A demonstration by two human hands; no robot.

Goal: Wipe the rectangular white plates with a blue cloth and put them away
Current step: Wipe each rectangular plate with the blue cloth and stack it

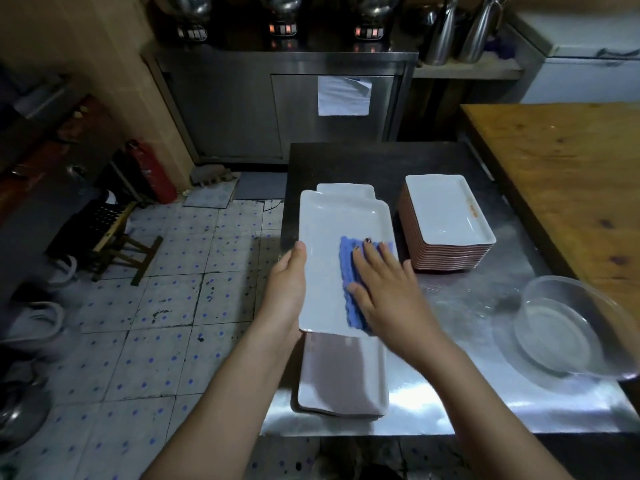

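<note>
Blue cloth (pixel 347 268) under flat right hand (pixel 391 292) sits near-right on plate (pixel 337 220), whose long axis runs away; left hand (pixel 289 287) grips its left edge.

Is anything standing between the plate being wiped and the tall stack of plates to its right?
Nothing visible does: only a bare strip of steel table separates the plate from the tall stack. The right hand presses the blue cloth on the plate's right side.
</note>
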